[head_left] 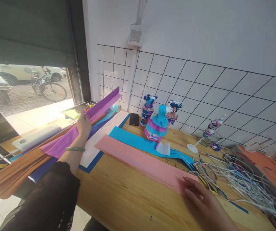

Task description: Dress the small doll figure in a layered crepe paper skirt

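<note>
My left hand [83,125], with a bangle at the wrist, is closed on a long sheet of purple crepe paper [104,104], raised over other paper at the table's left side. Below it lie brown crepe paper [20,168] and a white sheet [92,147]. A folded pink crepe paper strip [138,157] stretches across the table. My right hand [202,199] hovers at or on its right end, fingers apart and slightly blurred; I cannot tell whether it touches. Behind the pink strip lies a blue crepe paper strip [133,141].
A ruffled blue-and-purple paper piece [156,125] stands near decorated stems [149,107] at the back. A phone [134,119] lies beside them. Tangled paper strips [244,179] cover the right side, next to an orange-topped box [268,166]. A wire grid [186,73] lines the wall.
</note>
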### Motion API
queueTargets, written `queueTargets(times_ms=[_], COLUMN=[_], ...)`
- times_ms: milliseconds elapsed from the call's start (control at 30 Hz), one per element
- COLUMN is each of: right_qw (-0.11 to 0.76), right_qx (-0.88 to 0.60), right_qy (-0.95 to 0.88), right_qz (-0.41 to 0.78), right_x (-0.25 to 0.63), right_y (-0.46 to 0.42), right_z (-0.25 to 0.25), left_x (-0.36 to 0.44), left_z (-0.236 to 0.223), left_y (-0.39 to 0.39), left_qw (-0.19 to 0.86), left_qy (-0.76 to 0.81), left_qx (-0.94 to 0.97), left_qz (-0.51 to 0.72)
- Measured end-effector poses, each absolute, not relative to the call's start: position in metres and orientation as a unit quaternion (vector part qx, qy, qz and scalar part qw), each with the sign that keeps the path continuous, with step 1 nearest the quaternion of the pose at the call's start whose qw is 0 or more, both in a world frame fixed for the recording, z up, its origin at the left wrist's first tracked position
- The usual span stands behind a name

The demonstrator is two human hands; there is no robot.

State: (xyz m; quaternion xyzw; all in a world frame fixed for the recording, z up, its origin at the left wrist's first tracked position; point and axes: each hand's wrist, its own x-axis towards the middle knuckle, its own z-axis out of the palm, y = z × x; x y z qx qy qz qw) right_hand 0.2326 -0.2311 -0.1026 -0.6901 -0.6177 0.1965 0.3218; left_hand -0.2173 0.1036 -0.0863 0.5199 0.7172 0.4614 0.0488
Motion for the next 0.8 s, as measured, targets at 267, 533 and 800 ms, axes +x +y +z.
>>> queueTargets(times_ms=[267, 533, 800], right_qw=[0.186, 0.141, 0.135], right_qx=[-0.649, -0.552, -0.585], right_qy=[-0.737, -0.807, -0.789], right_qz=[-0.009, -0.156, -0.130], right_x=[0.227, 0.237, 0.233], right_y=[-0.239, -0.229, -0.234], right_z=[-0.109, -0.124, -0.120], left_x=[-0.210, -0.150, -0.070], left_z=[-0.095, -0.079, -0.080], left_y=[0.101, 0.066, -0.019], left_qw=[0.080, 0.056, 0.174], left_qy=[0.698, 0.550, 0.201], left_qx=[0.625, 0.781, 0.954], left_qz=[0.339, 0.292, 0.138])
